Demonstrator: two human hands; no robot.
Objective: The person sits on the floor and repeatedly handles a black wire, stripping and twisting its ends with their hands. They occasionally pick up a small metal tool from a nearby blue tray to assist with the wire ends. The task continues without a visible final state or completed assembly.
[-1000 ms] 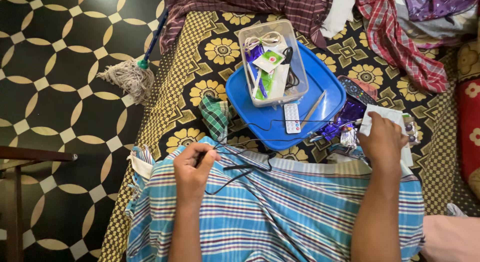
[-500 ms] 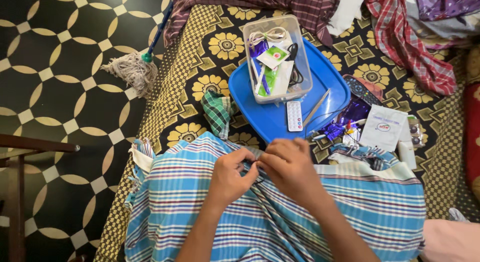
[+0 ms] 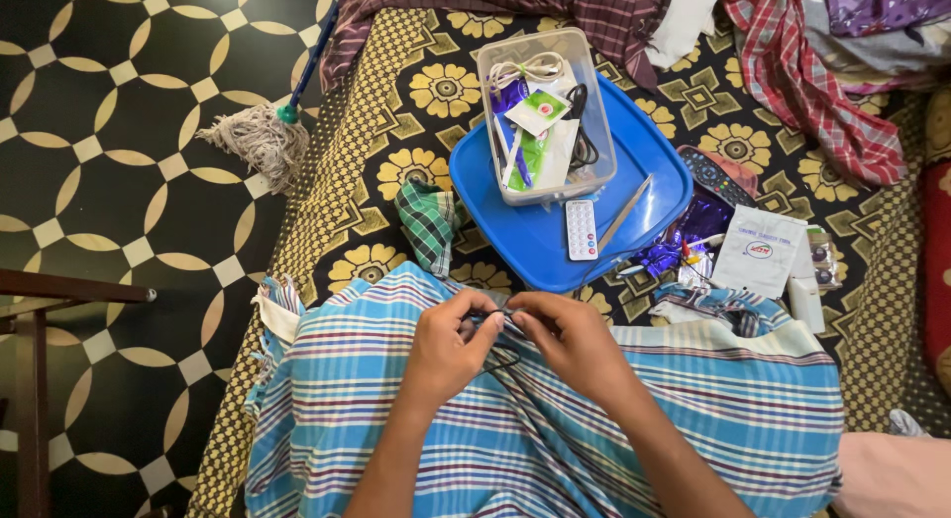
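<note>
My left hand point(image 3: 448, 348) and right hand point(image 3: 570, 342) meet fingertip to fingertip over the striped blue cloth point(image 3: 693, 419) on my lap, both pinching what looks like a thin black cord point(image 3: 507, 360) between them.

The place is a home, most likely a bedroom. A bed with a floral cover point(image 3: 446, 92) fills the centre and right. Loose clothes point(image 3: 792, 72) lie heaped at its far edge. A mop point(image 3: 260, 142) rests on the patterned tile floor point(image 3: 109, 181) at the left. A remote point(image 3: 718, 176) and a box point(image 3: 545, 112) of cables lie on the bed.
</note>
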